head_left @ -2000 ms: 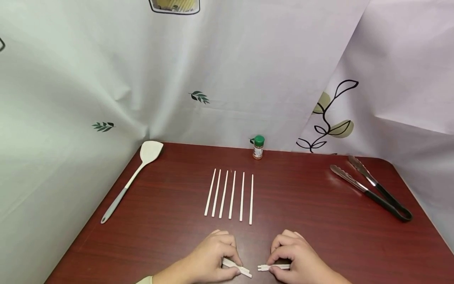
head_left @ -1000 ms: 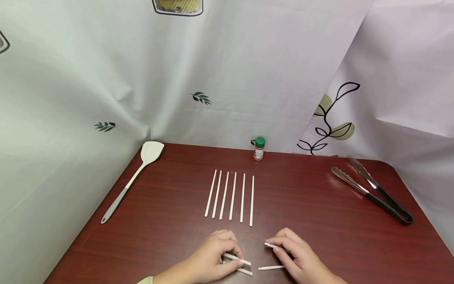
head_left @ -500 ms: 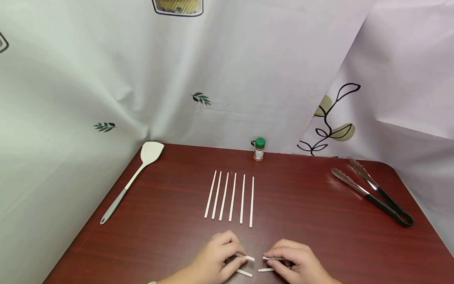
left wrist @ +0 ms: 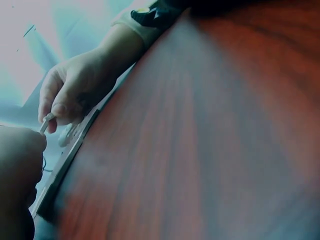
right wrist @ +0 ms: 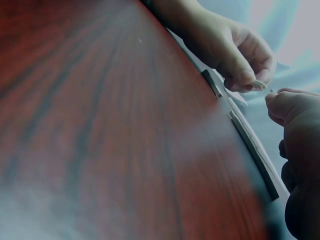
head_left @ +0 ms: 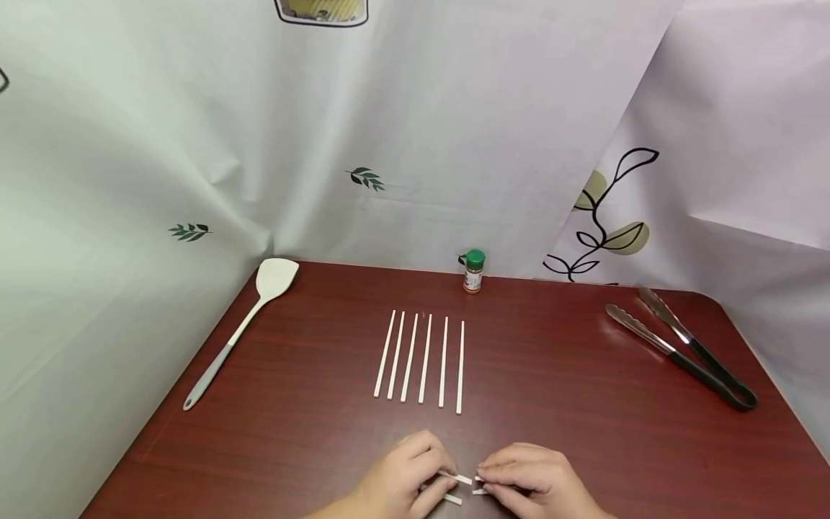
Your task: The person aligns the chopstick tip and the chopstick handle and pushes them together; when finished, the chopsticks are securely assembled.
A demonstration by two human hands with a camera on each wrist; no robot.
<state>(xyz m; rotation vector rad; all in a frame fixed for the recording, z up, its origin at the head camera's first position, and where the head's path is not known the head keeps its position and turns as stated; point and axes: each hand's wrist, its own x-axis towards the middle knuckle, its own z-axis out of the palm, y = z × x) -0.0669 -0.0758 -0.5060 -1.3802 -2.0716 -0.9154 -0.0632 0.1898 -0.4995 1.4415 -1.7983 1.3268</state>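
My left hand point(head_left: 410, 477) pinches a thin white stick point(head_left: 463, 479) between thumb and fingers, its end jutting to the right. Beneath that hand, a second white stick point(head_left: 452, 499) lies on the table. Facing it, my right hand point(head_left: 537, 478) pinches another white stick, whose tip point(head_left: 478, 478) barely shows past the fingers. One more white stick point(head_left: 479, 492) pokes out below the right thumb. The two held ends point at each other across a small gap. In the right wrist view the left-held stick point(right wrist: 259, 84) is seen end-on, off the tabletop.
Several white sticks point(head_left: 424, 360) lie in a row beyond the hands. A white spatula point(head_left: 277, 277) is at the left edge, a green-capped spice jar point(head_left: 473, 272) at the back. Metal tongs point(head_left: 687, 353) with black handles lie spread at the right. Patterned cloth point(head_left: 454, 144) surrounds the dark red table.
Each hand's pair of sticks has been separated, with one stick of each raised off the table. The hands have drawn closer, bringing the held ends near each other.
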